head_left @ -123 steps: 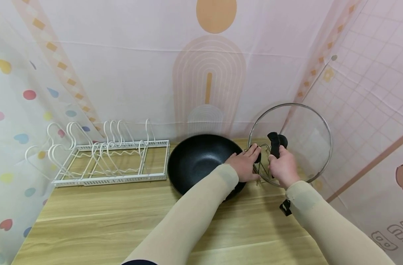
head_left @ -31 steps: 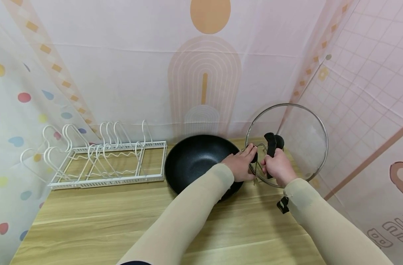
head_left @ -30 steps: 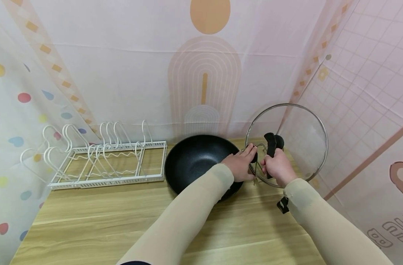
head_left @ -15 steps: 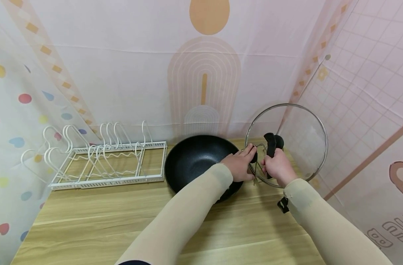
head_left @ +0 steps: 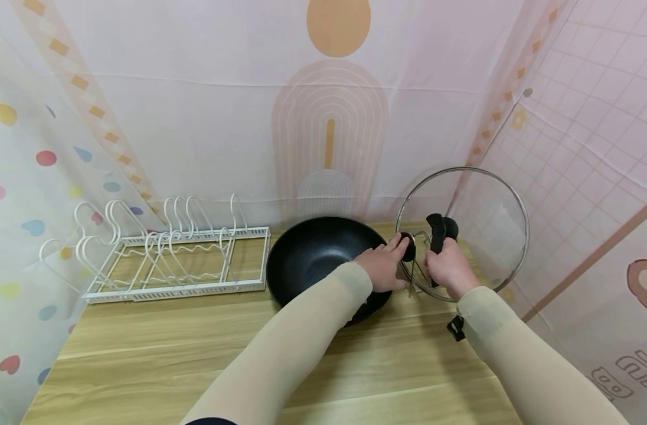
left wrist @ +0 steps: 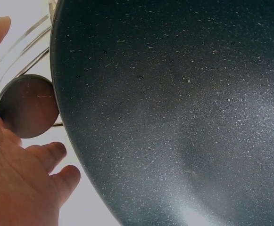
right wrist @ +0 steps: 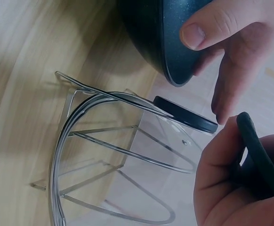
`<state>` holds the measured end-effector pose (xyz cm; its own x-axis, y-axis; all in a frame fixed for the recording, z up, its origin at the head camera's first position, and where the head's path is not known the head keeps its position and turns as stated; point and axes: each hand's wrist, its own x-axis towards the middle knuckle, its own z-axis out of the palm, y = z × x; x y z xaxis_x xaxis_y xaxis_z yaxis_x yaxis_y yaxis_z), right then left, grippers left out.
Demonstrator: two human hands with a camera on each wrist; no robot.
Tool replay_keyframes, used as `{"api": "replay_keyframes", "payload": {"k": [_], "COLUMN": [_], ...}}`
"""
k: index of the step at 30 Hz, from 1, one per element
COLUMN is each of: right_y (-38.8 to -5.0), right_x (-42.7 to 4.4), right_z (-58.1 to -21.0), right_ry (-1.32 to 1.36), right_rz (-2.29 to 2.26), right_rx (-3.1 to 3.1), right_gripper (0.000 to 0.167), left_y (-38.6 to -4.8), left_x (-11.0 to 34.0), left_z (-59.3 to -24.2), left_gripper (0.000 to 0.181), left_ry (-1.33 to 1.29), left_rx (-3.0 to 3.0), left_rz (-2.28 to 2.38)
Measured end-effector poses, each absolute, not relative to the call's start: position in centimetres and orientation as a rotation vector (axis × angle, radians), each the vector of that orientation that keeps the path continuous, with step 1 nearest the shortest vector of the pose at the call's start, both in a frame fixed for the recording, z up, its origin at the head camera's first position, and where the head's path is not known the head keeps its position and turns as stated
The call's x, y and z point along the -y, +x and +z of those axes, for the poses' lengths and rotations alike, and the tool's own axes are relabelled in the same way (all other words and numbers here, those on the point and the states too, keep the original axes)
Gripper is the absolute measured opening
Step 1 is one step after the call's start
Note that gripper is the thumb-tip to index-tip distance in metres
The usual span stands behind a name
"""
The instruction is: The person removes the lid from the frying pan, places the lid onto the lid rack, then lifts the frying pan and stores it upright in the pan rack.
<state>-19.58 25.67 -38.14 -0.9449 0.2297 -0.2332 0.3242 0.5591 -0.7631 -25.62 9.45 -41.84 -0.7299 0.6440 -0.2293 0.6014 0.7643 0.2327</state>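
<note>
Black handle (right wrist: 261, 157) gripped by right-hand fingers (right wrist: 217, 169); outlined "B" (head_left: 613, 384) on curtain (head_left: 578, 206)

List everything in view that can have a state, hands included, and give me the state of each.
Wok: upright, uncovered
Glass lid: standing on edge in the wire stand
Wire stand: upright on the table
White rack: loops pointing up
Black handle: gripped
Right hand: gripping the black handle
Left hand: fingers outstretched at the black disc
</note>
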Motion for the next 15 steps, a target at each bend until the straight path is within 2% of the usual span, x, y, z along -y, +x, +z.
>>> {"api": "replay_keyframes", "payload": {"k": [6,12,15], "right_y": [-19.5,-19.5,-19.4], "right_x": [-25.6,-25.8,-25.7], "right_z": [-38.1,-38.1,-38.0], "right_ry": [0.486,0.450,0.445], "right_rz": [-1.330,-1.325,-1.320], "right_rx": [-2.677,-2.703,-2.710], "right_gripper": [0.045,0.033,0.033], "left_y": [-25.8,-26.3,-26.3], "left_x": [-9.1,-8.5,-8.2], "left_z": [-42.0,-42.4,-42.4], "left_gripper": [0.103,0.104,0.103], "left_ry": [0.958,0.944,0.937], "left_rx": [-2.649,-2.654,-2.647], "left_rz": [0.217,0.206,0.212]}}
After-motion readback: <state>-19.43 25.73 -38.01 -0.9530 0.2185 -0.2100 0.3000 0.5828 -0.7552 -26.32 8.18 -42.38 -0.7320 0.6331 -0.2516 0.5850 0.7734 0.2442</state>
